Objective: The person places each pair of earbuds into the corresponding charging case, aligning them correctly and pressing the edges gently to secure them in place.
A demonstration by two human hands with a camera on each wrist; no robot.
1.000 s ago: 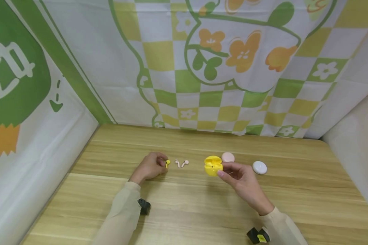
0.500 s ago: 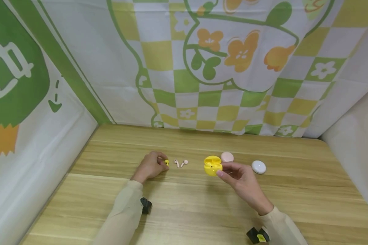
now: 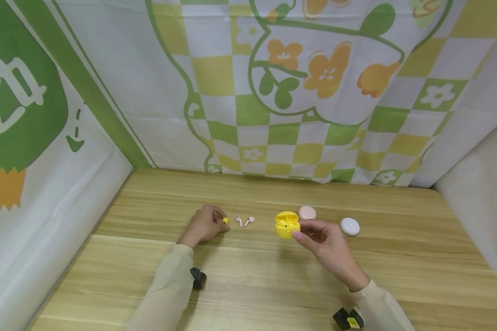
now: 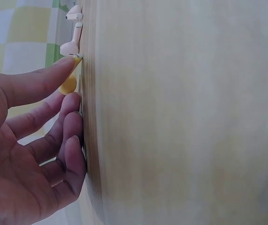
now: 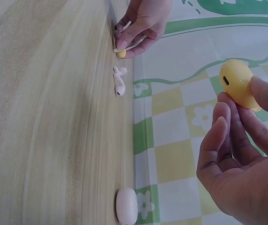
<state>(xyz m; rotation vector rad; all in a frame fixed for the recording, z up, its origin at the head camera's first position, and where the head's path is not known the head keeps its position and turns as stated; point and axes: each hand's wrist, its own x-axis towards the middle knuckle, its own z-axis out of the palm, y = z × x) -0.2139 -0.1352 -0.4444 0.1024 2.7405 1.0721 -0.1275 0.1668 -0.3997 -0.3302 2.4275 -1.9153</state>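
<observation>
While left fingers [image 4: 72, 124] pinch a yellow earbud [image 4: 68, 85] well inside the table's left edge [image 3: 97, 230], right fingers [image 5: 210, 146] pinch a yellow case [image 5: 237, 83]

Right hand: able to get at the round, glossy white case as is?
Probably not to grasp it: the right hand holds the open, rounded yellow case. Otherwise, nothing visible blocks the nearby round, glossy white case.

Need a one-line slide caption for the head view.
Left hand pinches a yellow earbud beside two pink earbuds; right hand holds an open yellow case.
</observation>
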